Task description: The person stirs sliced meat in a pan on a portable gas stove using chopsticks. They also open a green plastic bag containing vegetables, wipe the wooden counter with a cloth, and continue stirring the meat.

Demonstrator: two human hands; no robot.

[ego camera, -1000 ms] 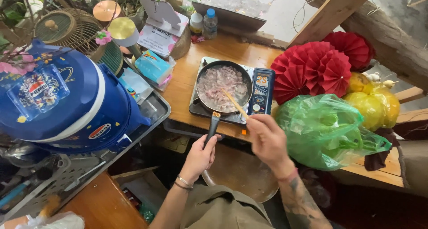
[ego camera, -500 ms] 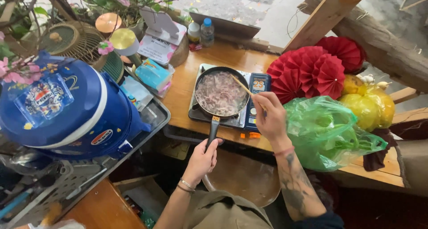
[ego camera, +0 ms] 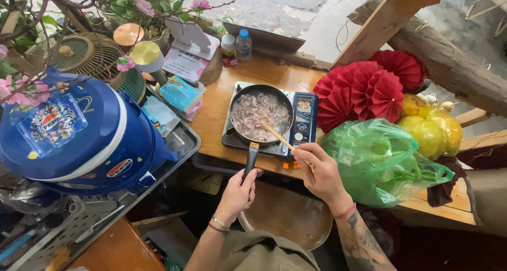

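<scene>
I am gripping the dark handle of the frying pan (ego camera: 261,114) with my left hand (ego camera: 237,193), my fingers curled shut around its end and my thumb lying on top. My right hand (ego camera: 320,172) is pinching a pair of wooden chopsticks (ego camera: 277,137), fingers folded in tight around their upper ends, while the tips are reaching into the pale sliced meat filling the pan. The pan is sitting on a portable gas stove (ego camera: 274,141) on the wooden counter (ego camera: 219,112), straight in front of me.

The stove's right panel is showing a tall dark blue label with small coloured marks. Just to the right of my right hand, a bulging green plastic bag (ego camera: 377,160) is resting on the counter, with red paper fans (ego camera: 367,91) behind it and yellow fruit (ego camera: 433,126) beside it. To the left of the stove, flat packets in turquoise and light blue (ego camera: 177,97) are lying in a stack. Behind them a white card with pink print (ego camera: 186,62) is leaning upright, and two small bottles (ego camera: 236,44) are standing at the back edge. At far left a large blue round cooler (ego camera: 74,131) is wearing a red, white and blue sticker on its lid.
</scene>
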